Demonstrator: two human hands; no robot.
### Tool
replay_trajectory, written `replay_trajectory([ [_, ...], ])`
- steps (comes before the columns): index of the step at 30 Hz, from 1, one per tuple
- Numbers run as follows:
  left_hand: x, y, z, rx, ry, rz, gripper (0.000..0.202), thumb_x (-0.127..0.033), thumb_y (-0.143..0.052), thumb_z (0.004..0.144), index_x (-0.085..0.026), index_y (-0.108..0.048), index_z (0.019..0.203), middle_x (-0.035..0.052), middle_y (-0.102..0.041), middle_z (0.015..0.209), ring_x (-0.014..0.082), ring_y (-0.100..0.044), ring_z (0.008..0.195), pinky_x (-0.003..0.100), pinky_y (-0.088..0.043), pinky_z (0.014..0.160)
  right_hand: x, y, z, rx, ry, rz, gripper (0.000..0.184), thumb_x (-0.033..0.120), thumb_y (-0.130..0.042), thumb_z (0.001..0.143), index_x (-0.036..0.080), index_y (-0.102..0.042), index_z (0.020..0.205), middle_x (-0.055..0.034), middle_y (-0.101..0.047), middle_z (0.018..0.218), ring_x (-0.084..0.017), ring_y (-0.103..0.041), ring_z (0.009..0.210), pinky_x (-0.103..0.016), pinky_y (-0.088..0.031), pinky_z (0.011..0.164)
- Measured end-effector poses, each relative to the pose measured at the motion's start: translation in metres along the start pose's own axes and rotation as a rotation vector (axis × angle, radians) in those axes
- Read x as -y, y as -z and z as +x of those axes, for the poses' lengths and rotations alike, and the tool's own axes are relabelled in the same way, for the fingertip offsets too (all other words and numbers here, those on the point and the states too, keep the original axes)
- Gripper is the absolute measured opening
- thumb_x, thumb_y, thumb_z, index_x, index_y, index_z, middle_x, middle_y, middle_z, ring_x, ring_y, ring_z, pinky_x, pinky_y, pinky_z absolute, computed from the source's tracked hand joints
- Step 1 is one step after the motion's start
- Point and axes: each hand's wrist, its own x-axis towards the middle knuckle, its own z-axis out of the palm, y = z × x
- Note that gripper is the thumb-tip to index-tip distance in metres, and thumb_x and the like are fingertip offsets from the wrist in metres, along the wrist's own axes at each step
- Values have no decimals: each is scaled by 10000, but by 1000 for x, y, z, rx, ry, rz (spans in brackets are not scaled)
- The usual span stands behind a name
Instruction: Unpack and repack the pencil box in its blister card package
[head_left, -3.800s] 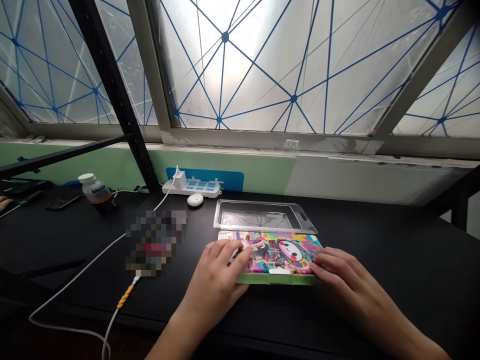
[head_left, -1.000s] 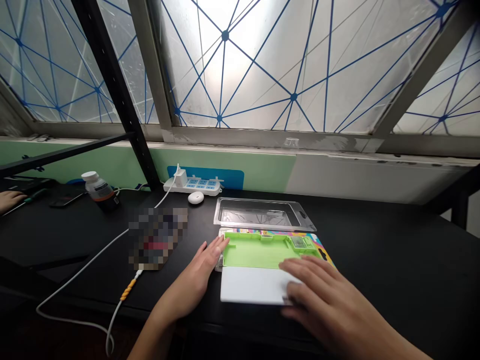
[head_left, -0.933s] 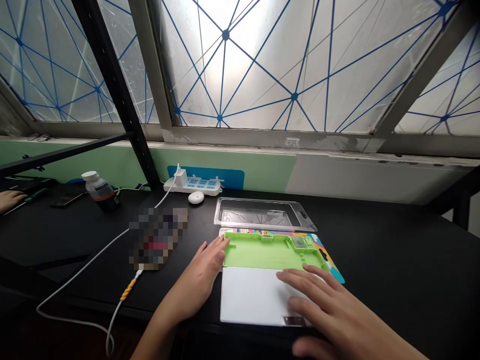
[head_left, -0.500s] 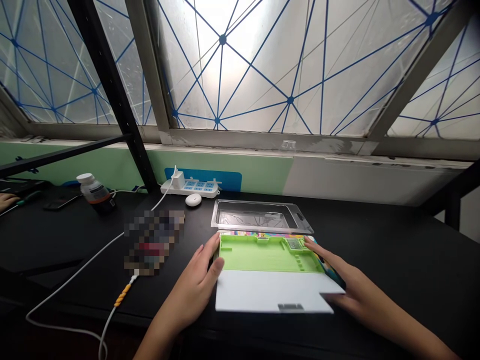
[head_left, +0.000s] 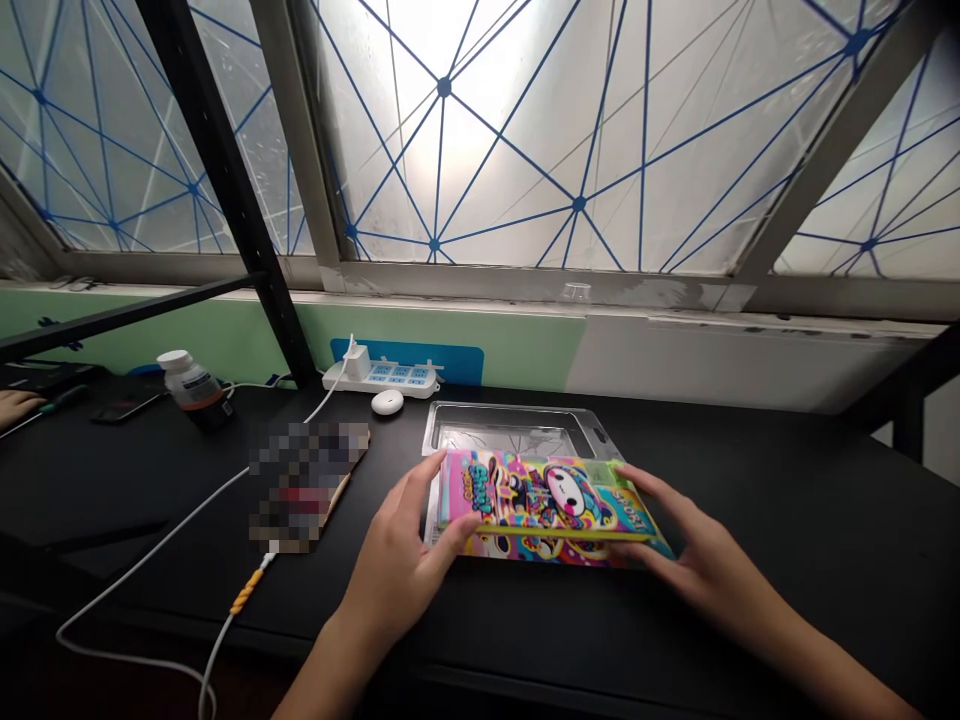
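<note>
Fingers (head_left: 416, 490) of the left hand (head_left: 397, 575) and the right hand (head_left: 697, 540) are spread wide and hold a flat cartoon-printed case (head_left: 547, 505) between them at its two short ends, with the right fingertips (head_left: 637, 478) on its far right corner. The case is tilted, with a lime-green rim showing at its far right corner, and sits over the front of a clear plastic blister tray (head_left: 514, 425) on a black desk (head_left: 787, 500); contact between case and tray cannot be determined. A white power strip (head_left: 379, 377) stands behind the tray, to the left.
</note>
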Motion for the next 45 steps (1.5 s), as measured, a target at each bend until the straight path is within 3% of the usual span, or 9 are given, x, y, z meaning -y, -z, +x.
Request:
replay_trajectory([
  [5,-21,-1,65,-18,-168,250,646,-532,-565,941,-214,-381,1472,141,-506,1463,318,-442,1374,465,-366,1119,10,18,61,-21,-6,36,687,554,-665,840,245,-466,1421,-125,-616,1367,-345,-613,1213,-477,-522,999],
  [10,4,-15,101,78,-95,431,573,-515,-579,935,-186,-482,1394,155,-593,1346,338,-505,1288,467,-421,1041,-1,-9,101,90,9,-28,603,519,-543,926,201,-464,1433,-147,-615,1375,-324,-590,1252,-479,-504,1009],
  [16,22,-23,87,144,-23,580,505,-505,-420,999,-160,-548,1345,225,-452,1500,406,-349,1423,575,-382,1052,-10,-30,95,74,197,-311,483,479,-402,1010,211,-557,1381,-176,-296,1613,-366,-252,1486,-628,-315,1106],
  [21,1,-35,102,161,-85,511,568,-515,-371,1015,-132,-493,1417,216,-260,1618,381,-184,1508,580,-285,1138,26,-23,71,-62,443,-288,318,381,-515,982,194,-663,1192,-185,-584,1385,-324,-544,1279,-553,-390,1067],
  [27,-8,-69,129,315,-157,500,772,-658,-276,983,-132,-325,1545,223,-246,1619,389,-143,1514,602,-223,1166,80,-42,44,607,430,-49,754,640,-557,897,273,-380,1532,-121,-319,1616,-380,-285,1469,-560,-274,1172],
  [31,10,-67,134,378,-115,552,816,-701,-246,958,-140,-352,1541,196,-261,1620,375,-152,1516,578,-154,1196,87,-34,46,769,259,8,767,685,-497,905,317,-320,1555,-62,-160,1670,-392,-117,1513,-612,-116,1204],
  [35,25,-48,135,412,-60,555,797,-691,-270,950,-168,-352,1545,161,-243,1633,360,-158,1518,559,-146,1203,83,-22,49,681,229,27,431,571,-459,974,326,-615,1292,-62,-468,1526,-336,-404,1394,-542,-304,1149],
  [40,24,-44,134,387,-34,558,798,-676,-285,949,-160,-330,1555,171,-242,1631,375,-147,1517,580,-120,1198,68,-37,57,434,149,-73,472,510,-532,948,232,-553,1329,-142,-550,1357,-324,-494,1247,-490,-426,1031],
  [45,23,-46,133,394,-28,546,777,-669,-300,946,-194,-324,1561,164,-243,1633,388,-141,1515,592,-108,1191,65,-51,59,304,124,-141,261,479,-506,964,223,-547,927,-103,-612,1062,-273,-560,987,-431,-461,853],
])
